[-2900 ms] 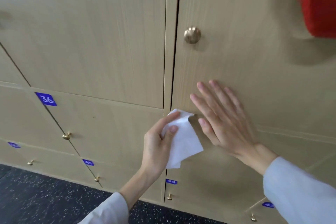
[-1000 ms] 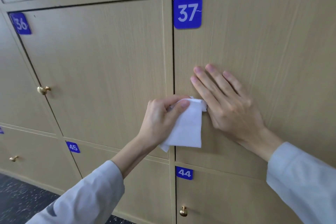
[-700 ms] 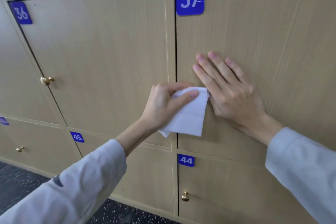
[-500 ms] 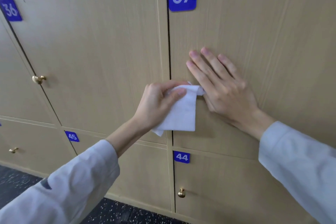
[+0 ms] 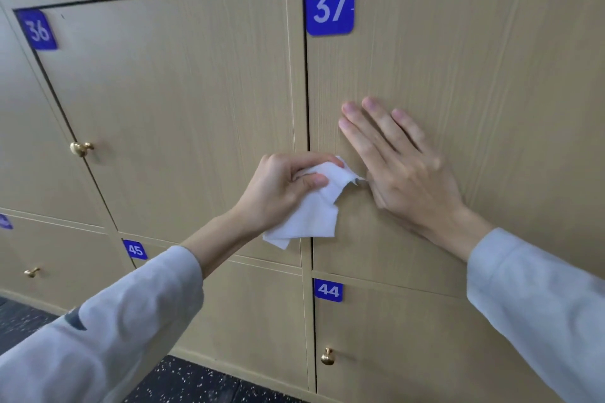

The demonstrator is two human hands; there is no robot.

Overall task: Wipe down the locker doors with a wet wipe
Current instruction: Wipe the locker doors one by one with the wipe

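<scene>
The left hand pinches the white wet wipe just beside the left edge of locker door 37. The right hand lies flat on that door, fingers straight, next to the wipe.

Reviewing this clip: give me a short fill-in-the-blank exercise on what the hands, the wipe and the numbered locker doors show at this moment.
1. The white wet wipe is pinched in the ____ hand.
2. The right hand lies flat, fingers straight, on the door numbered ____.
3. The number plate on the door directly below that one reads ____.
4. The round knob on door 36 is ____ in colour.

Missing words: left; 37; 44; gold
</scene>
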